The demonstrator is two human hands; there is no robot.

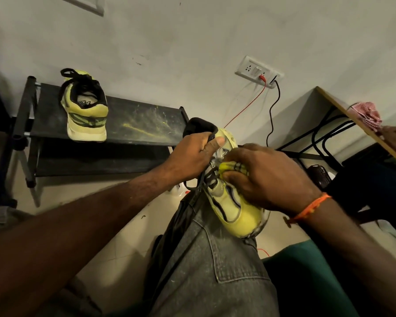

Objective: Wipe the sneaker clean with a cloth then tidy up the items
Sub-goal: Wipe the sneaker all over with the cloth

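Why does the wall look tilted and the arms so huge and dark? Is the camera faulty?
Head view: a wide-angle lens bends the wall and rack and swells the near forearms; dim indoor light leaves both arms and the lower corners murky, while the sneaker and cloth under the right hand stay fairly sharp.

Black rack (133, 120), wall socket (258, 72), red cable (245, 109)

Yellow-green sneaker (233, 202) toe-down on knee (black laces); yellow-stained cloth (232, 168) bunched against its side.

Two yellow sneakers (236, 202) (86, 106) (one shelved), one cloth (232, 168), two cables (245, 108) (273, 110).
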